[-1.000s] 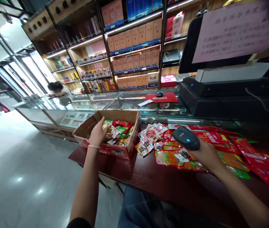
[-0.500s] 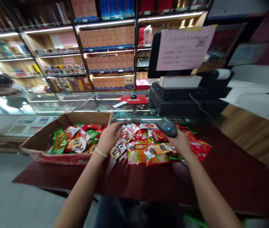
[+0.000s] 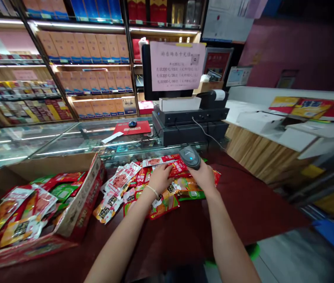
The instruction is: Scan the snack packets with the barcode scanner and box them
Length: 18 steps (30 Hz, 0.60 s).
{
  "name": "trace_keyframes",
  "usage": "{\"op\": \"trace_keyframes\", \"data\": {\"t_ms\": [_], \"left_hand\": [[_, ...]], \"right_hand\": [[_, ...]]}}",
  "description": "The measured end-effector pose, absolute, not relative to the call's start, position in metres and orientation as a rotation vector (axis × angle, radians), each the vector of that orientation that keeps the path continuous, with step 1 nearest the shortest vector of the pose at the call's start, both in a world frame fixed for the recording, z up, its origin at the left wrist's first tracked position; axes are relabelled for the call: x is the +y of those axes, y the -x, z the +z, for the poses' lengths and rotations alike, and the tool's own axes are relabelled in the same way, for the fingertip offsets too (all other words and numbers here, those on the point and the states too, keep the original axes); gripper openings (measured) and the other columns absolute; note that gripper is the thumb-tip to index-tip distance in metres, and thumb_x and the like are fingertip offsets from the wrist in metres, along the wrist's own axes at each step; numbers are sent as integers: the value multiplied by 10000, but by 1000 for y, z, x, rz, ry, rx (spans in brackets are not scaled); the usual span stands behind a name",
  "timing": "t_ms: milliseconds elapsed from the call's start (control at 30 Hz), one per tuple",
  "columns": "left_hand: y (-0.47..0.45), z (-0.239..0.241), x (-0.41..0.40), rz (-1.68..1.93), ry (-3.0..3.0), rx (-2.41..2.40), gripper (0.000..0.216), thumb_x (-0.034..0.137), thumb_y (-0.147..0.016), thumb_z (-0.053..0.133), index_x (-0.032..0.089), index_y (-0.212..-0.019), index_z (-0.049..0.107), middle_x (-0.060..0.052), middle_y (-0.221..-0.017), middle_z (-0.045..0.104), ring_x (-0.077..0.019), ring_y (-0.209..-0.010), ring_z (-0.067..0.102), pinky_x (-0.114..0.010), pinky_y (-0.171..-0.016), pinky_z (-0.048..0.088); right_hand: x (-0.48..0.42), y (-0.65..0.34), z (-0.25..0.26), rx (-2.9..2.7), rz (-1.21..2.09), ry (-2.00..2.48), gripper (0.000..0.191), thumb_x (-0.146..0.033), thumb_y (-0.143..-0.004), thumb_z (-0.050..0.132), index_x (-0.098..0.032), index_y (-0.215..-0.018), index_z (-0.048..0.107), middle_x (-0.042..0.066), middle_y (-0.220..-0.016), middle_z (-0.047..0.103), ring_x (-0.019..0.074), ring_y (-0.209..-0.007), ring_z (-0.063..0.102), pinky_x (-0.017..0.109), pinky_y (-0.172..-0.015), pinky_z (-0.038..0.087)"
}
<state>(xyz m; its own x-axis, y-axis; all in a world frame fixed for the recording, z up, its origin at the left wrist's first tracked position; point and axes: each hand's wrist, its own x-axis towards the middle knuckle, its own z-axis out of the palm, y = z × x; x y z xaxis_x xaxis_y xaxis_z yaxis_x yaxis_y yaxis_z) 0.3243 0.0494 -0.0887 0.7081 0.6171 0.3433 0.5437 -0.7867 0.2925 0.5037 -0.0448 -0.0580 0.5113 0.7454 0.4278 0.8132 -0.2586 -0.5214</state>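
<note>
My right hand (image 3: 204,179) is closed round a dark grey barcode scanner (image 3: 189,158), with a small blue light showing on top. My left hand (image 3: 160,180), with a pale band at the wrist, pinches a red snack packet (image 3: 179,168) just left of the scanner. Under and around both hands spreads a pile of glossy snack packets (image 3: 124,177), red, white, orange and green. To the left stands an open cardboard box (image 3: 80,214) holding more snack packets (image 3: 22,214). My left fingertips are partly hidden by the packet.
The dark red tabletop (image 3: 243,204) meets a glass display counter (image 3: 63,137) behind. A monitor with a pink paper sign (image 3: 175,67) stands on a black till (image 3: 193,131). A mouse (image 3: 132,124) rests on a red mat. Shelves of boxed goods (image 3: 96,82) line the back.
The view has swung to the right. My left hand has gone from beside the box to the packets near the scanner and taken hold of a red one. The scanner stays in my right hand.
</note>
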Motion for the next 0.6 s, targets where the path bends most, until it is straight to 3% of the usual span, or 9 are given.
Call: {"op": "trace_keyframes", "data": {"t_ms": [200, 333, 433, 600], "left_hand": [[-317, -92, 46, 616, -2660, 899, 490, 150, -841, 536, 213, -1325, 567, -108, -1310, 614, -255, -1149, 595, -359, -962, 484], [-281, -96, 50, 894, -2295, 1041, 338, 258, -927, 466, 222, -1215, 640, -80, -1055, 727, -235, -955, 673, -344, -856, 510], [-248, -105, 59, 1205, -1873, 1087, 293, 341, -907, 528, 191, -1104, 684, -77, -1021, 730, -235, -950, 670, -334, -848, 510], [-214, -126, 68, 1261, -1208, 856, 355, 428, -819, 650, 155, -1045, 670, -71, -970, 735, -198, -808, 683, -299, -731, 538]], "right_hand": [[-44, -497, -60, -1257, -118, 2032, 420, -498, -791, 615, -215, -1097, 666, 123, -893, 749, 309, -840, 703, 333, -666, 471], [-43, -492, -61, -1171, -79, 1929, 424, -486, -752, 657, -216, -1078, 681, 120, -923, 750, 301, -877, 697, 332, -688, 494], [-41, -485, -64, -1121, -15, 1785, 472, -478, -723, 687, -189, -1096, 672, 125, -975, 744, 299, -924, 687, 352, -737, 512], [-33, -461, -73, -1315, 240, 1592, 560, -407, -703, 726, -209, -1213, 607, 88, -1080, 726, 261, -969, 675, 358, -820, 517]]}}
